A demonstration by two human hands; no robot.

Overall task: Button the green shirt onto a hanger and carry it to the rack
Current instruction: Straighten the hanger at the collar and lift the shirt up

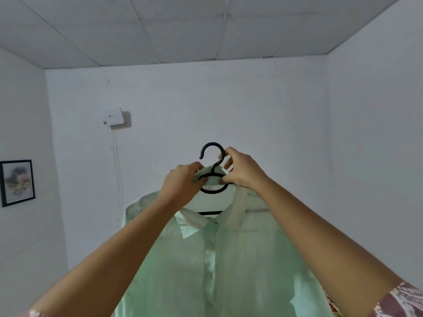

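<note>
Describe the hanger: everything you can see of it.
Black, plastic-looking hanger: hook open to the left, short neck, oval ring below, straight crossbar showing in the collar opening. Its shoulders are hidden under the green shirt draped on it. Held upright in the air; the left hand grips the ring's left side with the collar, the right hand pinches its right side.

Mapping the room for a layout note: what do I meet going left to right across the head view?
Framed picture → white wall box → left hand → black hanger → right hand.
</note>
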